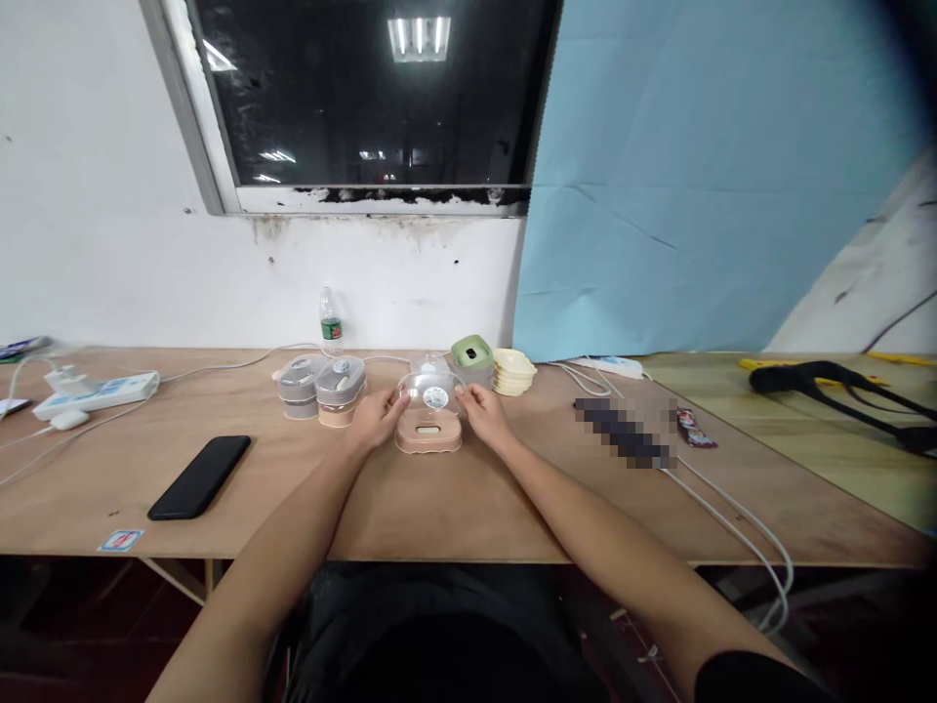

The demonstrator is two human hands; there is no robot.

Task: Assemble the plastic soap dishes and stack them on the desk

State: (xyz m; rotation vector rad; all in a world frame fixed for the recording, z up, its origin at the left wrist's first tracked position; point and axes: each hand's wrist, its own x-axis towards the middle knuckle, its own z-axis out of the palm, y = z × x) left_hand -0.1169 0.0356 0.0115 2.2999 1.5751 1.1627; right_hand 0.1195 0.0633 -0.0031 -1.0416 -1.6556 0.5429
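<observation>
Between my two hands is a transparent plastic lid (417,392) with a round white sticker on it. My left hand (379,416) pinches its left edge, and my right hand (481,410) grips the right edge. Just below and in front of the lid sits a peach-coloured box base (428,442) with a pale slot in its face. Whether lid and base are joined, I cannot tell. Behind my right hand stand a green-topped container (472,351) and a stack of cream trays (513,372). Left of my left hand are two lidded containers, one grey (299,386) and one grey and peach (341,391).
A black phone (200,476) lies on the wooden table (454,517) at the left, near a power strip (99,395). A water bottle (331,322) stands by the wall. To the right are a pixelated dark object (622,433), a snack packet (694,428), cables and black straps (827,386).
</observation>
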